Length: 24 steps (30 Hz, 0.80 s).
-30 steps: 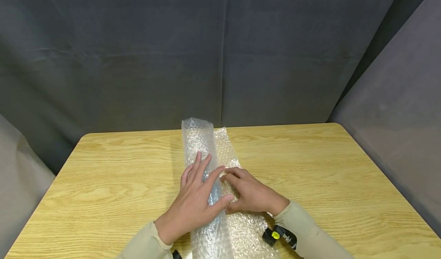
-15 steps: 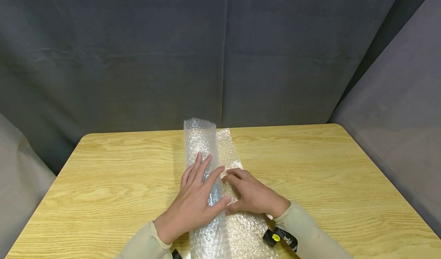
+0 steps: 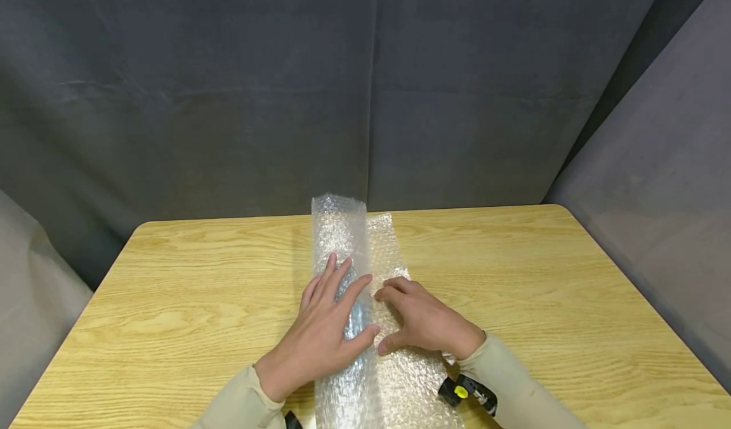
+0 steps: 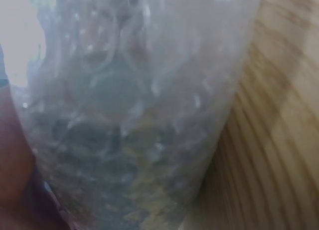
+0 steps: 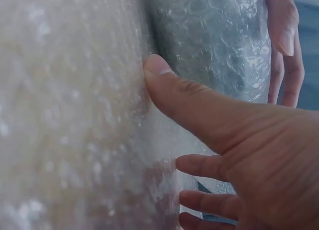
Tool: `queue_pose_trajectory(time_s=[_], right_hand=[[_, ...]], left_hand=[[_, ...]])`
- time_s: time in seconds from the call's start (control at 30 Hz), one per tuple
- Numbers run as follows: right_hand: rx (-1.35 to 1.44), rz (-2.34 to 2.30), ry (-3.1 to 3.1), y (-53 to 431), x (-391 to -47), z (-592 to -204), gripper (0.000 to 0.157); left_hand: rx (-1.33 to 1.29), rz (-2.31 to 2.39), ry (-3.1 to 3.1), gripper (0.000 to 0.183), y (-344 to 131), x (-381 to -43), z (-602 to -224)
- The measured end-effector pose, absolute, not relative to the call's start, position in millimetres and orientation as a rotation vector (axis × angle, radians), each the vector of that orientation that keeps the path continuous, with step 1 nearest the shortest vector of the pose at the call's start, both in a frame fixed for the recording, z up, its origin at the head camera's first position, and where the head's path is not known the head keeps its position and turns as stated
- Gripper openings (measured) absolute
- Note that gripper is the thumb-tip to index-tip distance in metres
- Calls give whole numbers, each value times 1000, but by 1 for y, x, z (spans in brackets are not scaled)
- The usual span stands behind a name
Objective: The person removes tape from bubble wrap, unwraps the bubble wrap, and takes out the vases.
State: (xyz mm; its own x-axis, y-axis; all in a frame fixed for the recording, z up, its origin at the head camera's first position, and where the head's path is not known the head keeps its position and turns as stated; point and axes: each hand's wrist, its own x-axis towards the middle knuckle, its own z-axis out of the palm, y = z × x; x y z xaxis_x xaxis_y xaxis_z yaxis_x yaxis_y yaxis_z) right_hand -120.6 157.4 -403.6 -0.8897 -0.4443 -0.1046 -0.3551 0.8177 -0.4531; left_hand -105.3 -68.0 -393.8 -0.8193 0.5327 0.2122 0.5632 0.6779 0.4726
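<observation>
A roll of clear bubble wrap (image 3: 341, 226) (image 4: 124, 115) lies lengthwise on the table, its far end reaching the back edge. Something bluish shows faintly through its layers, too blurred to name. My left hand (image 3: 320, 340) rests across the top of the roll with fingers spread. From the roll's right side extends a flat strip of bubble wrap (image 3: 411, 384) (image 5: 75, 115). Thumb and fingertips of my right hand (image 3: 428, 318) (image 5: 239, 135) touch that strip just beside the roll, slightly bent and apart, gripping nothing. Part of the left hand shows beyond the roll in the right wrist view.
The wood-grain table (image 3: 188, 302) has rounded far corners. Behind it hangs a dark grey curtain (image 3: 228, 99), with lighter cloth (image 3: 657, 162) at the right side. A black wrist device (image 3: 468, 394) sits on the right forearm, near the strip.
The roll has shifted a little to the right under the left hand, which has hardly moved. My right hand has slid slightly right, and the strip's far edge has moved right too.
</observation>
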Motion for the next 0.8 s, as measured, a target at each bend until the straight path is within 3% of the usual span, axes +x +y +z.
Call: queue_pose_trajectory(time_s=[0.8], right_hand=[[-616,-630,2783,158,-122,-406,90]], left_hand=[[-920,-833,-2883,71,-72,-109,-395]])
